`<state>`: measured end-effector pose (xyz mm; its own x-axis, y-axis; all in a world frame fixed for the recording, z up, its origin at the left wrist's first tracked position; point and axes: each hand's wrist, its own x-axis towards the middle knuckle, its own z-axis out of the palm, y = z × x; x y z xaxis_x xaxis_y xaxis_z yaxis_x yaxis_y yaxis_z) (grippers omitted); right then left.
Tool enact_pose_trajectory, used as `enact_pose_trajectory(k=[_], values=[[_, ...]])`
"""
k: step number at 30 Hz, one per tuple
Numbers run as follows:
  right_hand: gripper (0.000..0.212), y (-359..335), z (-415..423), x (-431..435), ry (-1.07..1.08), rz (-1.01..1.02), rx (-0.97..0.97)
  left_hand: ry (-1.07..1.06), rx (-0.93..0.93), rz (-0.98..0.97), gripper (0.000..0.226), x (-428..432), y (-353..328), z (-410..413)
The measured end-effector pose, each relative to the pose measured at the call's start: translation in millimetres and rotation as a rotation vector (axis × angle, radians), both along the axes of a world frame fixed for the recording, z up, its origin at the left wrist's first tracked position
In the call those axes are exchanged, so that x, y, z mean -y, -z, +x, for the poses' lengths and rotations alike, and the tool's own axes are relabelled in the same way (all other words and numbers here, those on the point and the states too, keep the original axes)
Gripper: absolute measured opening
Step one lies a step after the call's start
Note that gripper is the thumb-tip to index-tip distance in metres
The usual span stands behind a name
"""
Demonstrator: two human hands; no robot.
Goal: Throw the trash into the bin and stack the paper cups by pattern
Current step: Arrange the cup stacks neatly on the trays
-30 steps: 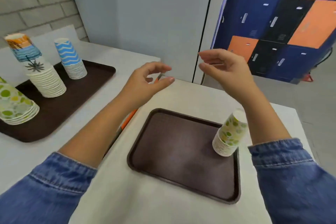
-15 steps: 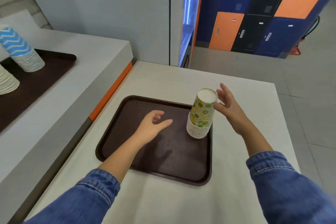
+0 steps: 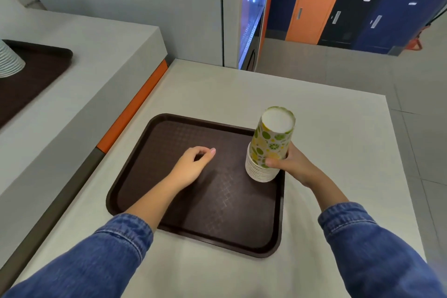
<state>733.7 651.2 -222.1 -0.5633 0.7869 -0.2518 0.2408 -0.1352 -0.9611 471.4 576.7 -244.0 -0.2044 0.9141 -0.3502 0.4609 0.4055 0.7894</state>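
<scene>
Right hand [image 3: 294,164] is now gripping the cup stack [image 3: 268,150], having just reached it; left hand [image 3: 193,164] is hovering empty, loosely curled, over the tray [image 3: 193,213]; lift looks next

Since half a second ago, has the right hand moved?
Yes. The right hand moved left toward the brown tray, now gripping the cup stack.

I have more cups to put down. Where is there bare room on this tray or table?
The tray is bare in its near right part, right of the left hand, and at its far left corner. The table is bare beyond the tray and to its right. Crowded: the tray's far right corner, where the right hand grips the cup stack.
</scene>
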Motion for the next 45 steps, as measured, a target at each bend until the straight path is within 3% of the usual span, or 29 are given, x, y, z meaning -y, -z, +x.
enact_pose_trajectory(k=[5, 10, 20, 35, 45], values=[[0.079, 9.2, -3.6, -3.7, -0.004, -0.021, 0.022, -0.009, -0.028, 0.026, 0.038, 0.3, 5.4, -1.4], [0.084, 14.0, -9.3, -7.8, -0.018, -0.004, 0.054, -0.013, -0.017, 0.030, 0.041, -0.7, 6.5, -2.6], [0.074, 12.1, -9.6, -10.7, -0.030, -0.011, 0.043, -0.021, 0.002, 0.033, 0.040, 0.9, 8.1, -5.9], [0.085, 9.7, -9.3, -10.3, -0.077, -0.017, 0.049, -0.026, 0.004, 0.046, 0.026, 4.0, 6.2, -6.7], [0.087, 8.1, -17.1, -11.8, -0.132, -0.001, 0.103, -0.062, 0.029, 0.058, 0.033, 7.4, 1.0, -11.2]])
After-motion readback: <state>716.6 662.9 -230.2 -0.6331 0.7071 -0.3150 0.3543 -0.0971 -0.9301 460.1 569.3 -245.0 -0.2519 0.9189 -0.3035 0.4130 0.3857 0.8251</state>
